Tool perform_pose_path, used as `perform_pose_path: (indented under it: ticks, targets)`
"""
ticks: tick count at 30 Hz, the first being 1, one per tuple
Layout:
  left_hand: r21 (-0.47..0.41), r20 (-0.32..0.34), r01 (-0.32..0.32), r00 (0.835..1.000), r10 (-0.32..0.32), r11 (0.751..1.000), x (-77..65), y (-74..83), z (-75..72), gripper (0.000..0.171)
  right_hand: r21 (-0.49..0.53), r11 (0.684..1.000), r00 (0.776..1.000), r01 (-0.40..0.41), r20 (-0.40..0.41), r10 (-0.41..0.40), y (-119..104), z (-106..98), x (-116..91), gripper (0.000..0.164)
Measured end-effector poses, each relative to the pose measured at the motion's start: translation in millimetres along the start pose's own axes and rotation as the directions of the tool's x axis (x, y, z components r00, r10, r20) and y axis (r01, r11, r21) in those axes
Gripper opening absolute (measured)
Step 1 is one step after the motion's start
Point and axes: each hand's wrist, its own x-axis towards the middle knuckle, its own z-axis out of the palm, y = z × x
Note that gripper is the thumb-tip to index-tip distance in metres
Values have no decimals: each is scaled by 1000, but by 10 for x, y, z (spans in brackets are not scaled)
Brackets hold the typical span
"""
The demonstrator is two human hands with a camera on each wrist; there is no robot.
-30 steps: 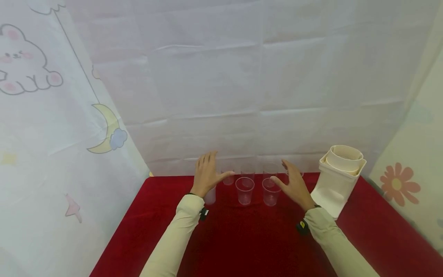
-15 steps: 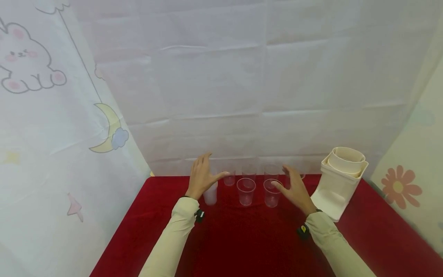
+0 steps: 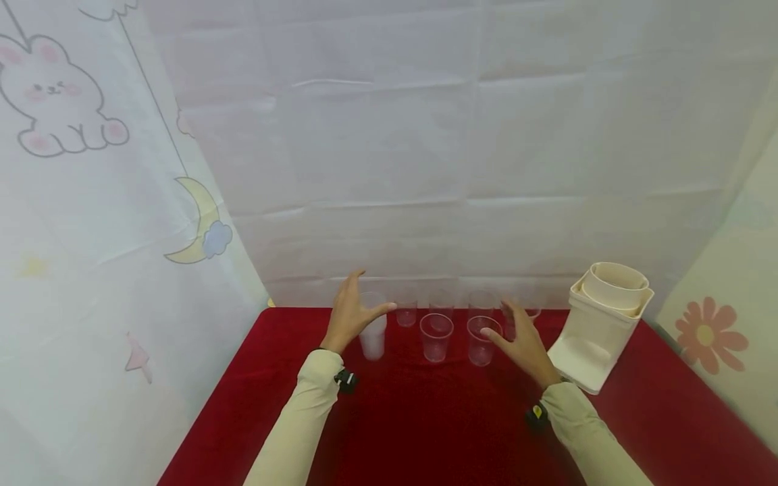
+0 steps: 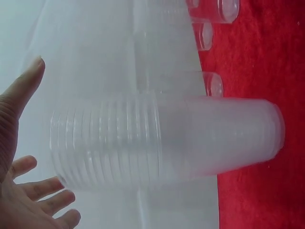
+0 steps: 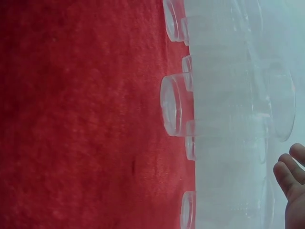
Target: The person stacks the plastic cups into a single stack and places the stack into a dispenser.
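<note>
A tall nested stack of clear plastic cups [image 3: 373,341] stands upright on the red cloth. Beside it is my left hand [image 3: 349,317], thumb and fingers spread apart. In the left wrist view the fingers lie near the stack's rims; whether they touch cannot be told. Two single clear cups stand in the front row, one at the middle [image 3: 435,345] and one to its right [image 3: 480,351]. My right hand [image 3: 521,344] is held by the right-hand cup, fingers extended. The right wrist view shows that hand [image 5: 296,186] apart from the cup [image 5: 176,105].
Several more clear cups [image 3: 406,316] form a row behind, near the cloth's back edge. At the right stands a cream plastic holder [image 3: 592,337] with a round cream piece [image 3: 616,287] in its top. A white sheet [image 3: 377,169] hangs behind the red-covered table [image 3: 425,425].
My left hand has drawn back leftward, baring more of the cup stack. The right hand has hardly moved. The head view has shifted slightly.
</note>
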Motion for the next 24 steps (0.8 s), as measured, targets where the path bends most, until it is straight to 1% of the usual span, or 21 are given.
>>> perform_pose_path:
  ticks: [2,7,11,13,15,19,24]
  targets:
    - [-20,5,15,1000,-15,1000,-18,-18,-17,103,6,1000,1000,-12,5,12,-1,5,-18,85]
    - [-65,-8,32,999,-32,997,-71,-96,-31,101,15,999,1000,-30,2,30,29,19,-54,86]
    - [-95,19,91,996,-89,991,-150,-172,-23,101,20,999,999,-45,10,45,88,43,-89,87]
    - [-110,38,110,994,-107,988,-188,-201,-17,101,26,998,998,-57,19,57,111,55,-109,87]
    - [-120,45,117,993,-112,986,-213,-224,-12,101,31,997,997,-69,29,69,125,65,-124,87]
    - [-126,37,122,992,-118,984,-237,-250,-6,100,38,995,995,-90,42,88,126,69,-133,87]
    - [-132,36,135,991,-131,982,-264,-261,-10,101,45,995,996,-86,37,84,126,83,-129,86]
